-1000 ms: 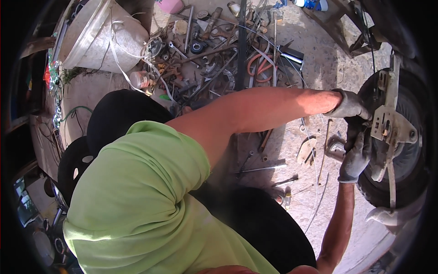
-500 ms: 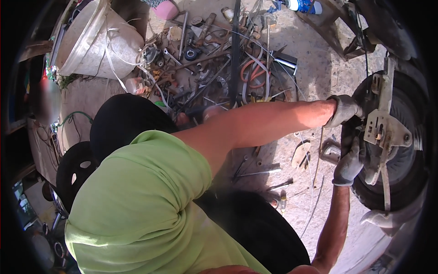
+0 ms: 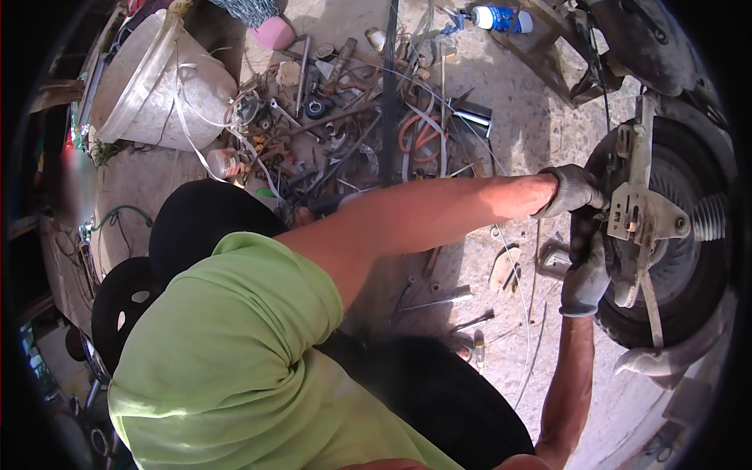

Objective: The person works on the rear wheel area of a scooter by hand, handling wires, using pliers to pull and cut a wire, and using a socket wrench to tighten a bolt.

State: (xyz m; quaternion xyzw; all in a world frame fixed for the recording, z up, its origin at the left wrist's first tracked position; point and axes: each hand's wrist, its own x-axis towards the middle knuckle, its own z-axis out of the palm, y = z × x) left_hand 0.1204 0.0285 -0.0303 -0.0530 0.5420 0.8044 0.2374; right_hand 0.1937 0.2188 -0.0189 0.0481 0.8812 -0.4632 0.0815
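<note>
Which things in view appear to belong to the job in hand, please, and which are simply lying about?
Apparently in the job:
- tyred wheel
- slotted metal bracket, beside the gloved left hand and gloved right hand

Lying about:
- whitish bucket
- blue-and-white container
- metal rod

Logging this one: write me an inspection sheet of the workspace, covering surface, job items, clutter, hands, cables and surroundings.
Surface: rough concrete floor, part sunlit, part shaded.
Job's things: wheel with a slotted metal bracket in front of its hub; coil spring alongside.
Clutter: heap of metal tools and parts; blue-and-white bottle lying on its side.
Hands: left hand and right hand, both in grey gloves, by the wheel's near side; grip hidden.
Cables: thin pale wire trailing across the floor; orange loop, hose or cord unclear.
Surroundings: tilted whitish bucket at upper left.
</note>
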